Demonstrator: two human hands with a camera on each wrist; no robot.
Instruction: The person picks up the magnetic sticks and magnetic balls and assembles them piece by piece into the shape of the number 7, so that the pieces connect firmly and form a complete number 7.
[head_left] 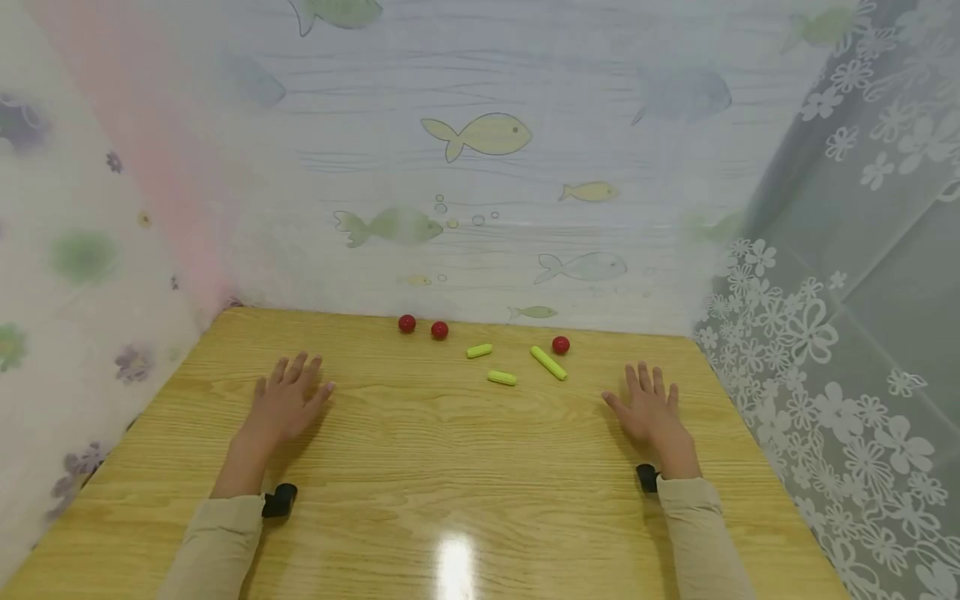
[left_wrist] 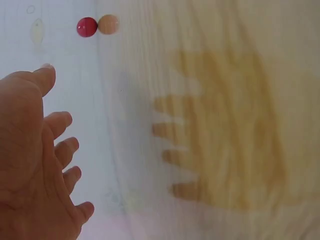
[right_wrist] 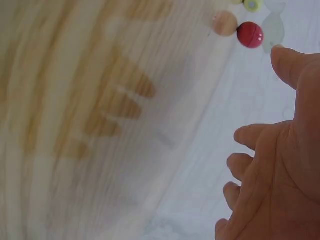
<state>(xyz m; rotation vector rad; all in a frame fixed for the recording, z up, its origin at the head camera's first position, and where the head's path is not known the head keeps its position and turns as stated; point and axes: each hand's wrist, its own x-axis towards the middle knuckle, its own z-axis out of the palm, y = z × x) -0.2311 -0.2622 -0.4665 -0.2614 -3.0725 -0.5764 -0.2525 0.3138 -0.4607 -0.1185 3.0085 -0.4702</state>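
Note:
Fingers spread, my left hand (head_left: 283, 404) is over the left side of the wooden table and holds nothing. On the right side my right hand (head_left: 648, 408) is likewise spread, with nothing in it. Toward the back edge lie two small red balls (head_left: 407, 323), and a third red ball (head_left: 561, 345) sits nearer the right hand. Between them are two short yellow-green sticks (head_left: 479, 351) and one longer yellow-green stick (head_left: 548, 363). The left wrist view shows a red ball (left_wrist: 87, 27) beyond the thumb; the right wrist view has another red ball (right_wrist: 250, 34) beyond that thumb.
A glossy wood-grain table (head_left: 420, 467) reflects both hands. Behind it hangs a pale curtain (head_left: 480, 75) printed with fish. Flower-patterned curtains flank it, one on the left (head_left: 82, 333) and a sheer one on the right (head_left: 840, 400). Small black cameras (head_left: 280, 501) are strapped at both wrists.

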